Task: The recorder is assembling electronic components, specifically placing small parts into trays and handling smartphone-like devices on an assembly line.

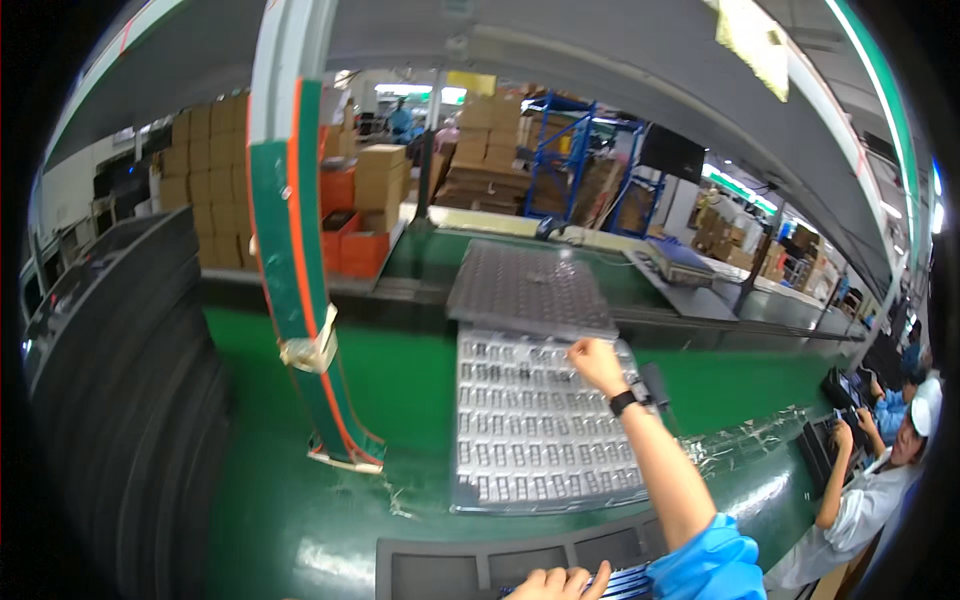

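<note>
A smooth, glossy green tabletop (410, 400) is spreading beneath my work, catching light in pale smears. At its left side a tall stack (130, 420) of matte black, layered pieces is standing. In the middle a shiny, clear plastic tray (540, 505) is lying flat, showing straight rows of small rectangular shapes, and a darker translucent sheet (525, 285) with a dimpled surface is resting at its far edge. Nearest me, a dull black compartment tray (425, 547) is sitting at the lower edge of my view, its square-cornered wells dividing its length.

My right forearm, coming out of a crinkled blue sleeve (710, 560), is slanting up and leftward, a black wristband (623, 402) circling the wrist. My right hand (597, 363) is bending down over the clear tray's far right part, fingers curling together; whether they are gripping anything, I am not able to tell. My left hand (558, 583), well apart from it, is lying beside slim blue-and-white striped pieces (628, 582) at the compartment tray, its grip being cut off from view
</note>
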Available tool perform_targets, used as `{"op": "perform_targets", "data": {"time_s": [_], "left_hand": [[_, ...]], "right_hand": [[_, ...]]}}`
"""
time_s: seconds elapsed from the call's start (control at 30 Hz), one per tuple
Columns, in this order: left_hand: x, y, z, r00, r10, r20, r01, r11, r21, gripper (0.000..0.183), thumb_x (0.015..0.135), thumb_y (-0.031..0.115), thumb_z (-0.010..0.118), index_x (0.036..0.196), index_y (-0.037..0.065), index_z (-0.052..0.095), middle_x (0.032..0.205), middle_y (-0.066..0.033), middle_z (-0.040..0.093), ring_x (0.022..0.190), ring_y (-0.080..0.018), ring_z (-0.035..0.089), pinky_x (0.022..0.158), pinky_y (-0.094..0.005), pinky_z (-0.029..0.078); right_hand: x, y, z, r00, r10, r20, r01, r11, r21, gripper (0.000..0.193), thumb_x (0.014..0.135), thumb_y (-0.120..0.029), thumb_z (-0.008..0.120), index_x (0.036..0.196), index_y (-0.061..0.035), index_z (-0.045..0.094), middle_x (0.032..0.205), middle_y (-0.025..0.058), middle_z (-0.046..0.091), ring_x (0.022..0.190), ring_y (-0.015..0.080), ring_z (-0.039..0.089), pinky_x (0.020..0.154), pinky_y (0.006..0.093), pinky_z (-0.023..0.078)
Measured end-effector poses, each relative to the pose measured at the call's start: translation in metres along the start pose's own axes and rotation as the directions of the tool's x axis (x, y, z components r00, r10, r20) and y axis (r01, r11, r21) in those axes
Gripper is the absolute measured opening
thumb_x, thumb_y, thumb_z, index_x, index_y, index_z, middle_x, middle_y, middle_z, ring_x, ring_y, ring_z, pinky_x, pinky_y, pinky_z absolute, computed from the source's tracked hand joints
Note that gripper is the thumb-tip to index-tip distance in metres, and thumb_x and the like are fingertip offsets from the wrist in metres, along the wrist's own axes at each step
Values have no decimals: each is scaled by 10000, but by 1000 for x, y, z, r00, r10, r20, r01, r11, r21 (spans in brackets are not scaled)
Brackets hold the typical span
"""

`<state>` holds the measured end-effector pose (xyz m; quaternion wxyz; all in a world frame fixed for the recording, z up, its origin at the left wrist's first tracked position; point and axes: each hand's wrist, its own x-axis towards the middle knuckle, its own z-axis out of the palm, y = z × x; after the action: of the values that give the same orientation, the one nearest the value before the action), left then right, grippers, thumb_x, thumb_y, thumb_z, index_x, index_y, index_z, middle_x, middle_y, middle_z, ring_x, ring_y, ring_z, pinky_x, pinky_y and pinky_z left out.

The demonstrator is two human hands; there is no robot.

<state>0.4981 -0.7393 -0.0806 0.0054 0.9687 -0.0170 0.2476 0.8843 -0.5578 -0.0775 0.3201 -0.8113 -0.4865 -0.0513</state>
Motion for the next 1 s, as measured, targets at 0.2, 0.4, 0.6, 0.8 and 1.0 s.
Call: {"op": "perform_targets", "data": {"time_s": [0.2,0.4,0.6,0.8,1.0], "left_hand": [[4,-3,-8,998,11,61,-11,1000,-1,566,785,226,573,1308,12,535,857,-45,545,730,-191,543,611,-321,446],[8,-6,-8,994,40,106,-38,999,-24,577,796,268,595,1309,11,533,873,-49,552,738,-197,545,616,-329,452],[4,-2,-12,989,24,144,-19,999,-35,593,834,316,615,1334,15,510,881,-56,554,770,-213,546,646,-339,451],[6,-4,-8,984,33,176,-24,998,-49,614,814,333,647,1329,24,518,891,-61,557,788,-217,550,651,-340,446],[5,-3,-10,975,1,221,12,998,-58,598,805,344,656,1312,49,538,906,-66,567,808,-220,559,662,-343,447]], "right_hand": [[-4,-69,18,976,84,201,-36,972,-233,414,806,-451,658,905,-57,738,909,214,708,912,385,685,826,454,535],[12,-69,39,941,107,321,11,938,-346,522,787,-454,694,999,23,708,1042,269,679,984,405,669,873,459,534],[14,-71,61,932,192,307,-110,958,-266,512,753,-421,743,1028,9,705,1071,261,676,1034,383,656,897,434,529],[12,-61,72,976,-10,218,86,935,-344,277,740,-274,613,841,-53,747,866,224,694,840,363,703,742,432,550],[10,-69,75,979,-29,202,105,921,-375,279,739,-232,582,838,-28,745,863,233,691,829,363,703,736,443,545]]}}
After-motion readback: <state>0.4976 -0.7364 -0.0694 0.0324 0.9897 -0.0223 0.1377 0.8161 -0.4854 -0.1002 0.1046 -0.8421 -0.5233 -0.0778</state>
